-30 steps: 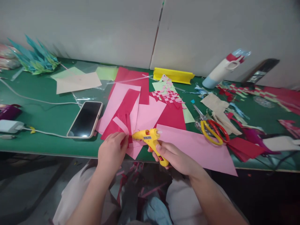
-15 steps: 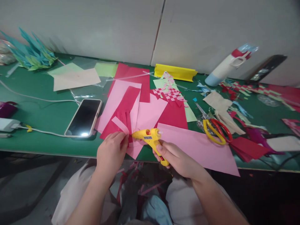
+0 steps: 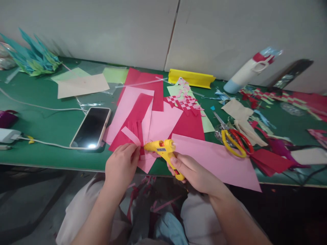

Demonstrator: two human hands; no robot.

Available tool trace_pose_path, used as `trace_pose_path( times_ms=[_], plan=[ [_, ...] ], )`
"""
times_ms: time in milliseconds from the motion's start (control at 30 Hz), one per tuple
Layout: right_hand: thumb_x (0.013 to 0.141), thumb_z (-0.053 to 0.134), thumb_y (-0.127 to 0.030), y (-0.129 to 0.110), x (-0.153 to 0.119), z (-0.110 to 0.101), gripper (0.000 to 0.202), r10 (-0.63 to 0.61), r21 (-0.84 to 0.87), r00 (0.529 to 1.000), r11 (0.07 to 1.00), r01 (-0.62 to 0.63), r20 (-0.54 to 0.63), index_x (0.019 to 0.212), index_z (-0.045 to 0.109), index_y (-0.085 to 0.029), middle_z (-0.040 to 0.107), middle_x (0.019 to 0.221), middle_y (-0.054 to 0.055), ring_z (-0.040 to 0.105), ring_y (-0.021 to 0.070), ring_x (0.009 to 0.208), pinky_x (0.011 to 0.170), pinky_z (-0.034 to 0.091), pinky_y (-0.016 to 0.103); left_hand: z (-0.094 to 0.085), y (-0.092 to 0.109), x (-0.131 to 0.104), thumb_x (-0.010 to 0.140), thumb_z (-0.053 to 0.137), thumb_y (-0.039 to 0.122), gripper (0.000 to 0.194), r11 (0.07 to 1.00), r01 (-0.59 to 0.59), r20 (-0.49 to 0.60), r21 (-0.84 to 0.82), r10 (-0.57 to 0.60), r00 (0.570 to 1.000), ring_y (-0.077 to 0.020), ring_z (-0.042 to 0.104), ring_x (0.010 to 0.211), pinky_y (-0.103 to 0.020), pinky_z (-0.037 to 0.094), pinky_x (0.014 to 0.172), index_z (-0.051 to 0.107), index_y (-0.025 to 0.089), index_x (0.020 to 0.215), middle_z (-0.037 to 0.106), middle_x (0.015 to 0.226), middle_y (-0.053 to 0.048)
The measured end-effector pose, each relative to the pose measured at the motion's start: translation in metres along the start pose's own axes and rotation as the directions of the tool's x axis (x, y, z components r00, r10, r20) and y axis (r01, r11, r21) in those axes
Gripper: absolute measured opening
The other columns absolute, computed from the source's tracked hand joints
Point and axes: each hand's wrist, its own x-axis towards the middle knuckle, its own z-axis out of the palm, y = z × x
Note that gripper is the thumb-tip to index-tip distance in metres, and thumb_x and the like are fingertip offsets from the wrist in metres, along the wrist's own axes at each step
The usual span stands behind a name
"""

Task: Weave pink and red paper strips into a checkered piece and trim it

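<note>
Left fingers (image 3: 133, 148) pinch pale strip (image 3: 130, 134); right fingers (image 3: 178, 164) wrap glue gun (image 3: 163, 148). Nozzle (image 3: 147, 146) near left fingertips: slip could burn.

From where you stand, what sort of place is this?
Probably a paper-craft workspace: there's a yellow plastic glue gun, metal scissors with yellow and red handles, and a long pink paper sheet.

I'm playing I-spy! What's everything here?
Table: 1, green, middle
Wall: 1, grey, back
Glue gun: 1, yellow, front
Papers: many, mostly pink and red, middle
Woven pieces: several, pink checked, middle
Folded strip: 1, yellow, back
Phone: 1, black, left
Charger: 1, white, left
Scissors: 1, red and yellow, right
Bottle: 1, mostly white, right
Tuft: 1, mostly blue, left
Scraps: many, mixed, right
Left hand: 1, bare, front
Right hand: 1, bare, gripping glue gun
</note>
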Motion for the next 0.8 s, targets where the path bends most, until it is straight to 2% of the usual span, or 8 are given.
trace_pose_path(
  times_ms=[267,800],
  plan=[
    [0.094,0.028,-0.061,0.0003,-0.0019,-0.001,0.049,0.006,-0.038,1.0,0.999,-0.006,-0.008,0.081,0.047,-0.018,0.047,0.07,-0.001,0.043,0.0097,0.057,0.054,0.037,0.025,-0.0006,0.0004,0.0008,0.092,0.049,0.031,0.022,1.0,0.006,0.003,0.0,-0.006,1.0,-0.0187,0.065,0.078,-0.027,0.043,0.063,0.067,0.021,0.086,0.073,0.089,-0.002],
    [0.094,0.03,-0.06,0.0007,-0.0011,0.0003,0.046,0.007,-0.002,1.0,1.0,-0.007,-0.019,0.083,0.047,-0.019,0.048,0.073,-0.001,0.044,0.0093,0.06,0.053,0.038,0.023,-0.0004,-0.0002,-0.0012,0.093,0.047,0.032,0.024,1.0,0.021,0.02,-0.016,-0.021,1.0,-0.0185,0.064,0.08,-0.027,0.042,0.063,0.067,0.022,0.086,0.072,0.09,-0.001]
  ],
)
